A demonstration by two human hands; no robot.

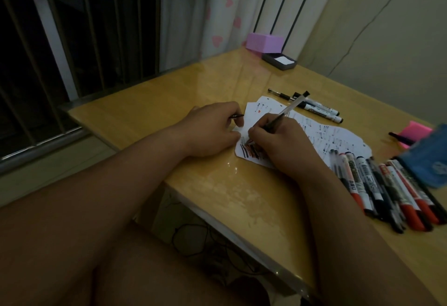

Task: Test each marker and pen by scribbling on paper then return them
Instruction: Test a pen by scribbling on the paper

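My right hand (280, 141) grips a clear-barrelled pen (291, 107) with its tip down on the white paper (338, 136), beside black and red scribbles (251, 150). My left hand (210, 129) rests on the paper's left edge and pinches a small black pen cap (238, 116). A row of several red and black markers and pens (387, 189) lies to the right of my right wrist. Two whiteboard markers (321, 110) and a black pen (280, 94) lie beyond the paper.
A blue pencil case (428, 158) sits at the right edge, with pink sticky notes (416, 134) and a dark pen (400, 138) behind it. A purple box (264, 42) and a dark note tray (279, 60) stand at the table's far corner. Window bars run along the left.
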